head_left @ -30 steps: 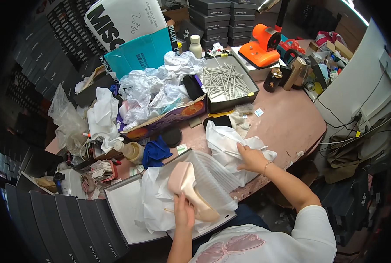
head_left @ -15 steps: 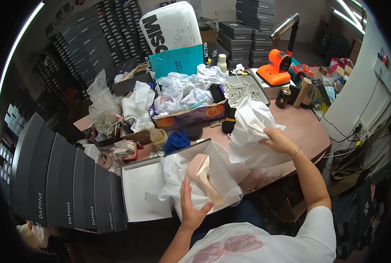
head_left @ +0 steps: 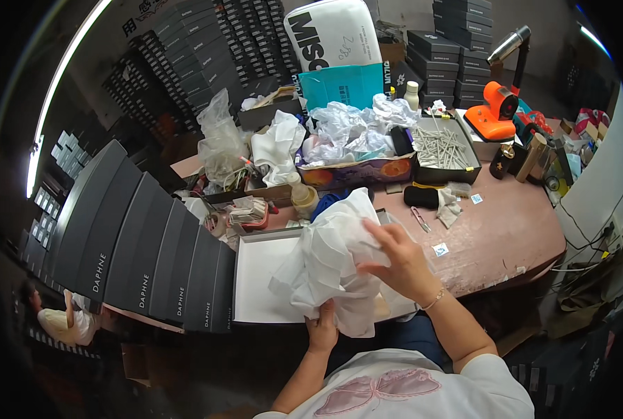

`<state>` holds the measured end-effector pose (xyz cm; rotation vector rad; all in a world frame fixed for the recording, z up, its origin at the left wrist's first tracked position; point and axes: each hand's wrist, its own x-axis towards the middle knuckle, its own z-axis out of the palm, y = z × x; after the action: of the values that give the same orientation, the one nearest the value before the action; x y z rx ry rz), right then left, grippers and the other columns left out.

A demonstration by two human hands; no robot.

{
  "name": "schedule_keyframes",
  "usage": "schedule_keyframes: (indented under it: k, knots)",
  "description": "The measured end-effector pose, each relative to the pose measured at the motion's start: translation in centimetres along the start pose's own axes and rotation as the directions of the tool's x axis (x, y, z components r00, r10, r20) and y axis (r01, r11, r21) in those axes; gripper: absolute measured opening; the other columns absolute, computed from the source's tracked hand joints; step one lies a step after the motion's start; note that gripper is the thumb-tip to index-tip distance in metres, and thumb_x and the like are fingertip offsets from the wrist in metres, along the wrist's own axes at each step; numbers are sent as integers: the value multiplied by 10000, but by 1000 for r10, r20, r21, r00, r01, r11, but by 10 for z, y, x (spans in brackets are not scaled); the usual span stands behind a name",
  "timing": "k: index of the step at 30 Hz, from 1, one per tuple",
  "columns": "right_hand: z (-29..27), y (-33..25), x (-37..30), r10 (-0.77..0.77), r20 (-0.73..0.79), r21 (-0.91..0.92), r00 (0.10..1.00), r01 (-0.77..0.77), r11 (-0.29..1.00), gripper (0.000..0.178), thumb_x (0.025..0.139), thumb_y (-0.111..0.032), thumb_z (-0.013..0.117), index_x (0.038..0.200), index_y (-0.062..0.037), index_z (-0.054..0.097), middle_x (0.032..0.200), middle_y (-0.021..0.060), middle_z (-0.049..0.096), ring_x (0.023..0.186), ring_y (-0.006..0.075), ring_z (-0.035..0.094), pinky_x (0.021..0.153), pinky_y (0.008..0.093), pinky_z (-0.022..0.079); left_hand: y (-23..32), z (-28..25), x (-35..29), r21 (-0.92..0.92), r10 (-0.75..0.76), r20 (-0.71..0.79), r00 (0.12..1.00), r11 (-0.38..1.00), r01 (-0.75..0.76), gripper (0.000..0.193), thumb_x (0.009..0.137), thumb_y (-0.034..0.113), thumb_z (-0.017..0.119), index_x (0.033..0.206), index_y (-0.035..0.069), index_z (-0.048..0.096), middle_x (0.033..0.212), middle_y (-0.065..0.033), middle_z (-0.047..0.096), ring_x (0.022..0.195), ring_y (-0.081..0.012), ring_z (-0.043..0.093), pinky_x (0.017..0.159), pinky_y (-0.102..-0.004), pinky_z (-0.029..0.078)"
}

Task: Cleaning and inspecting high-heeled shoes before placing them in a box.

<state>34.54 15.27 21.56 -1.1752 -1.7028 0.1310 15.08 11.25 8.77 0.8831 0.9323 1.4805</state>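
A crumpled sheet of white tissue paper [head_left: 339, 258] stands bunched over the shoe box [head_left: 264, 283], whose white lid or tray half shows at the left. My left hand [head_left: 322, 329] grips the paper's lower edge, its fingertips partly covered by the folds. At the paper's right side is my right hand [head_left: 401, 264], thumb and fingers apart, against or very near the sheet. The satin high-heeled shoe is almost wholly hidden; only a small beige patch [head_left: 381, 306] shows beneath the paper.
Dark shoe boxes [head_left: 126, 244] are stacked at the left. Behind the work stand a carton of crumpled paper [head_left: 353, 170], a tray of white sticks [head_left: 441, 148] and an orange tool [head_left: 492, 115]. Small scissors [head_left: 421, 220] lie on the pink table [head_left: 493, 234]. Another person [head_left: 70, 321] is at far left.
My right hand has brought the tissue paper left, over the box and the shoe. My left hand has left the shoe's side for the paper's lower edge. The view has shifted left.
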Motion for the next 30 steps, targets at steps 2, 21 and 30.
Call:
schedule_keyframes:
  k: [2, 21, 30]
  knots:
    - [10, 7, 3, -86, 165, -5, 983, 88, 996, 391, 740, -73, 720, 1115, -115, 621, 825, 98, 577, 614, 263, 590, 540, 352, 488, -8, 5, -7, -43, -82, 4, 997, 996, 82, 408, 951, 200, 599, 1299, 30, 474, 1242, -74, 542, 1122, -185, 516, 941, -340, 422]
    - [24, 24, -36, 398, 448, 793, 801, -561, 236, 820, 744, -201, 823, 1385, 23, 364, 1234, 102, 556, 1087, 184, 563, 920, 324, 472, 22, -22, 29, 96, -127, 382, 916, 991, 98, 749, 894, 276, 656, 1477, 58, 239, 1441, -91, 385, 1319, -204, 391, 1088, -360, 339]
    - [12, -12, 8, 41, 478, 450, 877, -285, 846, 686, 782, -301, 789, 1323, -8, 485, 1106, 115, 644, 932, 138, 619, 811, 283, 490, 43, 10, 36, -46, -132, 202, 971, 989, 144, 958, 780, 226, 763, 1499, 58, 153, 1501, -141, 286, 1362, -303, 334, 1111, -406, 301]
